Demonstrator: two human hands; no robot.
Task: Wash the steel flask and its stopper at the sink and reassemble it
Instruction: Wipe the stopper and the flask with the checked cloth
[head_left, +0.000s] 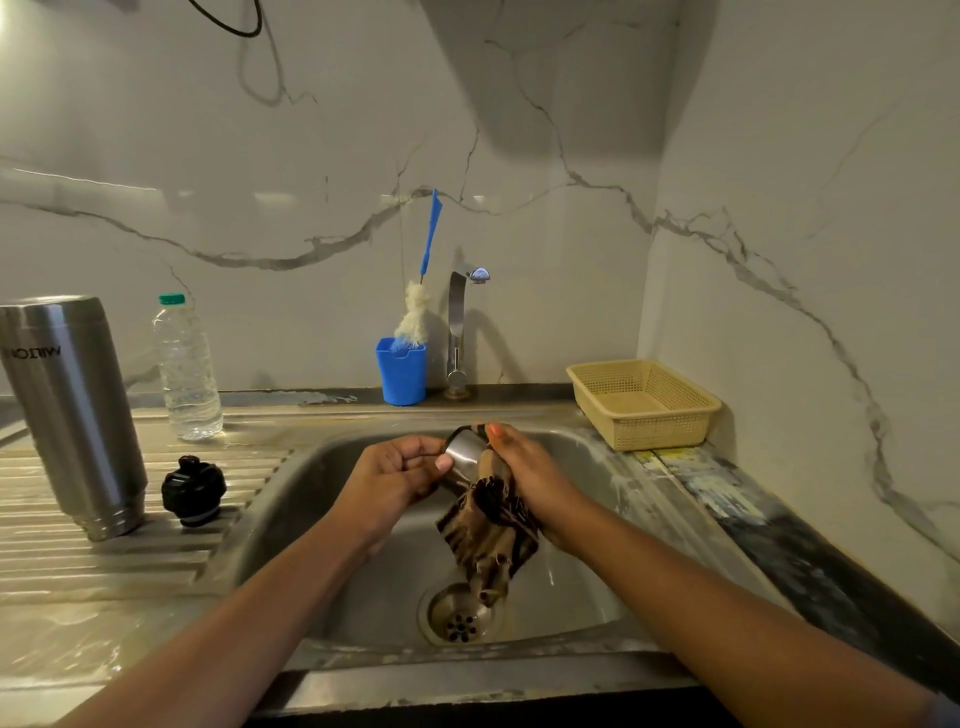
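Two-handed over sink (587, 582): pinching steel cup (464, 453) between left hand (395, 475) thumb and curled fingers, clutching striped cloth (493, 530) against it in right hand (527, 467); flask (72, 410), stopper (193, 491) on drainboard (104, 561).

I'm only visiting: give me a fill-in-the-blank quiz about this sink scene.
1. The steel flask stands ____ on the drainboard.
2. The bottle brush stands in a ____ holder.
3. The left hand holds the steel cup; the right hand holds a striped ____ against it.
Answers: upside down; blue; cloth.
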